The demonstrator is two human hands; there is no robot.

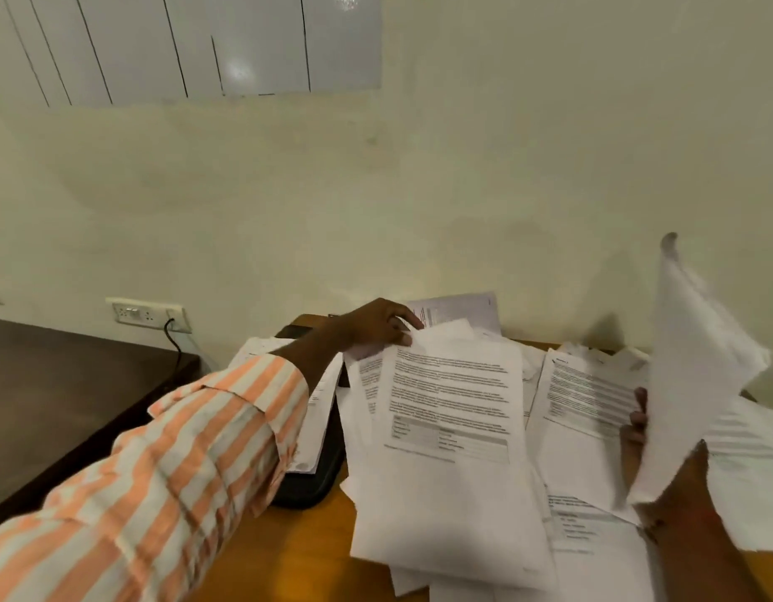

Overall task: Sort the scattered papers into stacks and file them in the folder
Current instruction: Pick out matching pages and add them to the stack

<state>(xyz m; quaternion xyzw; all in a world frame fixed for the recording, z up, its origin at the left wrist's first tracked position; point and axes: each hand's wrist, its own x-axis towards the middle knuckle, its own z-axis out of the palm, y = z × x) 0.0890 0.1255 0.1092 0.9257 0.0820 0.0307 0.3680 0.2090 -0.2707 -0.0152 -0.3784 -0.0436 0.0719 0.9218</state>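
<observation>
A cream wall (419, 189) backs the wooden table (306, 553), where loose papers (445, 506) lie overlapped across its right half. My left hand (376, 325) reaches to the far edge, where thumb and fingers pinch the far left corner of a printed sheet (452, 406) whose long axis runs back toward me. My right hand (680, 506) grips an upright bundle of sheets (697, 375) near the right edge, so I judge the lift falls to the left. The black folder (315, 484) lies left of the pile, partly under papers.
</observation>
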